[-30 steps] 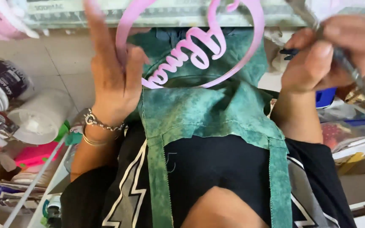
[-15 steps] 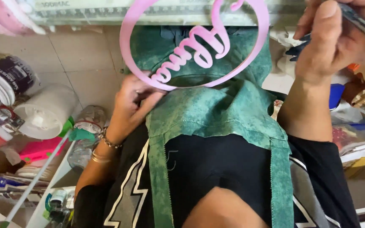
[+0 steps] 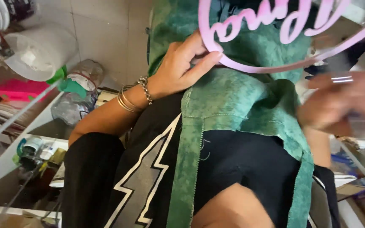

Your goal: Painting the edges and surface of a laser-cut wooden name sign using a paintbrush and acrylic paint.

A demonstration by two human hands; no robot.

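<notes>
- The left hand pinches the lower left rim of the pink cut-out hoop, thumb on the near face and fingers curled behind it; the hoop, with looping script letters inside, hangs in front of the chest over the green apron.
- The right hand is a blur at the right edge, closed around a thin metallic tool; I cannot tell how its fingers sit.
- Risk: the hoop is held at a single point on a thin rim, so a push from the tool could twist it out of the pinch or snap the slender letters.
- Risk: a fast-moving tool tip beside the rim could slip onto the apron or the left fingers.
- Since half a second ago the hoop has risen and is cut off by the top edge, the left hand has shifted from the apron's edge to the rim, and the right hand has dropped from the upper corner to mid-height.
</notes>
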